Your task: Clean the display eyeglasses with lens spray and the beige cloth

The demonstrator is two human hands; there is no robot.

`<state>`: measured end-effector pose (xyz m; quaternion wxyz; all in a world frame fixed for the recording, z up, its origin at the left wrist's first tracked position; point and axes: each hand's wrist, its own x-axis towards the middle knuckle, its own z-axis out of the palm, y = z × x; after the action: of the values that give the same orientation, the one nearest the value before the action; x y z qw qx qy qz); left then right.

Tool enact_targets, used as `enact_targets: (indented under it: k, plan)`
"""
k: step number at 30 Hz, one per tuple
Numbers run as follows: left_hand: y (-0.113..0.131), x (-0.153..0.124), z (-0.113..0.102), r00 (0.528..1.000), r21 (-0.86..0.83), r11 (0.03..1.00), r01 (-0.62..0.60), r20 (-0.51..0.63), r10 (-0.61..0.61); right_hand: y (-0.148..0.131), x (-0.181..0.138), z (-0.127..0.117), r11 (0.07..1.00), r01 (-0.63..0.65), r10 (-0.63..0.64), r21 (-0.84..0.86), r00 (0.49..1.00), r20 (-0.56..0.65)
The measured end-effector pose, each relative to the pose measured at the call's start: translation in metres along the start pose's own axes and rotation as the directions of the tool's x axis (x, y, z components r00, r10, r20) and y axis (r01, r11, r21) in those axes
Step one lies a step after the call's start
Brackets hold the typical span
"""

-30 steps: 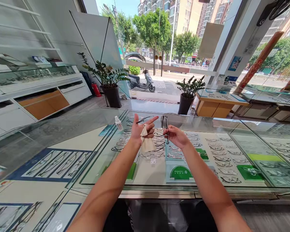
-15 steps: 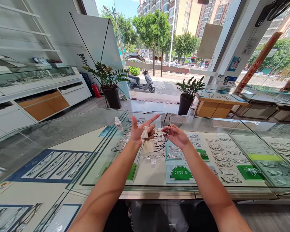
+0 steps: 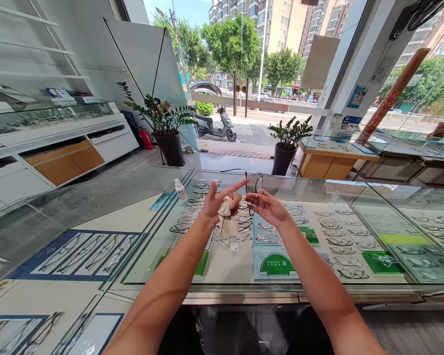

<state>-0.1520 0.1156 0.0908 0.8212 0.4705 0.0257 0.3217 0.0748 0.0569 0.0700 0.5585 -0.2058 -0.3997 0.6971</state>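
My left hand (image 3: 221, 202) has a cream cleaning cloth (image 3: 228, 224) gripped in its lower fingers, and the cloth hangs down over the counter. Its thumb and index finger are stretched out, the index tip close to a temple of the glasses. With my right hand (image 3: 272, 207) I pinch a pair of dark-framed eyeglasses (image 3: 259, 184), held up above the glass counter with one lens rim upright. The fingers hide part of the frame. A white spray bottle (image 3: 180, 190) stands on the counter left of my left hand.
Under the glass counter top (image 3: 222, 276) lie several rows of eyeglasses (image 3: 340, 241) and a green-and-white display card (image 3: 277, 266). A thin dark temple-like piece (image 3: 233, 170) lies by the far edge. Potted plants (image 3: 284, 153) stand beyond the counter.
My left hand has shifted slightly right, its index finger closer to the glasses, and the cloth has moved with it. The glasses have turned a little in my right hand.
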Motion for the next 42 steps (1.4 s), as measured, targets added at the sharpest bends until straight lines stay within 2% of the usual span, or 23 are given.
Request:
enact_targets:
  k: [4, 9, 15, 18, 22, 31, 34, 36, 37, 38, 39, 40, 41, 42]
  plan:
    - [-0.002, 0.003, 0.003, 0.995, 0.126, 0.989, 0.077, 0.055, -0.084, 0.000, 0.001, -0.003, 0.999, 0.042, -0.042, 0.012, 0.999, -0.008]
    - [-0.006, 0.006, 0.010, 0.993, 0.198, 0.976, 0.091, 0.054, -0.104, 0.002, 0.004, -0.009, 0.998, 0.066, -0.066, -0.017, 0.997, -0.049]
    - [-0.008, 0.010, 0.013, 0.990, 0.130, 0.985, 0.114, -0.093, -0.102, -0.009, 0.001, -0.011, 0.988, 0.151, -0.154, -0.028, 0.980, -0.124]
    - [-0.008, 0.013, 0.011, 0.968, 0.048, 0.991, 0.129, -0.223, -0.115, -0.016, -0.001, -0.009, 0.975, 0.219, -0.222, -0.033, 0.960, -0.173]
    - [-0.009, 0.016, 0.010, 0.931, 0.006, 0.990, 0.138, -0.342, -0.128, -0.019, -0.001, -0.009, 0.972, 0.231, -0.236, -0.051, 0.950, -0.205]
    - [-0.010, 0.017, 0.009, 0.908, -0.064, 0.967, 0.248, -0.334, -0.254, -0.021, -0.001, -0.010, 0.962, 0.269, -0.274, -0.049, 0.942, -0.194]
    - [-0.008, 0.016, 0.013, 0.933, -0.023, 0.974, 0.223, -0.283, -0.221, -0.022, -0.001, -0.010, 0.965, 0.258, -0.262, -0.047, 0.942, -0.210]
    - [-0.005, 0.017, 0.012, 0.942, -0.005, 0.995, 0.100, -0.323, -0.096, -0.023, -0.001, -0.012, 0.962, 0.269, -0.270, -0.039, 0.933, -0.239]
    - [-0.003, 0.018, 0.010, 0.918, 0.002, 1.000, -0.013, -0.395, 0.013, -0.024, -0.001, -0.013, 0.960, 0.277, -0.275, -0.031, 0.928, -0.253]
    - [0.000, 0.018, 0.006, 0.853, 0.023, 0.989, -0.148, -0.503, 0.140, -0.025, -0.001, -0.014, 0.959, 0.284, -0.279, -0.020, 0.924, -0.263]
    - [0.002, 0.019, 0.000, 0.736, 0.068, 0.958, -0.280, -0.626, 0.259, -0.026, -0.001, -0.015, 0.957, 0.289, -0.280, -0.008, 0.922, -0.268]
    - [0.006, 0.019, -0.008, 0.579, 0.136, 0.914, -0.381, -0.736, 0.351, -0.027, -0.001, -0.016, 0.957, 0.290, -0.279, 0.003, 0.922, -0.268]
    - [0.010, 0.018, -0.017, 0.409, 0.215, 0.872, -0.440, -0.817, 0.407, -0.027, -0.001, -0.017, 0.957, 0.289, -0.276, 0.009, 0.923, -0.267]
    - [0.014, 0.017, -0.027, 0.258, 0.287, 0.842, -0.456, -0.863, 0.434, -0.028, -0.002, -0.017, 0.958, 0.287, -0.274, 0.011, 0.924, -0.266]
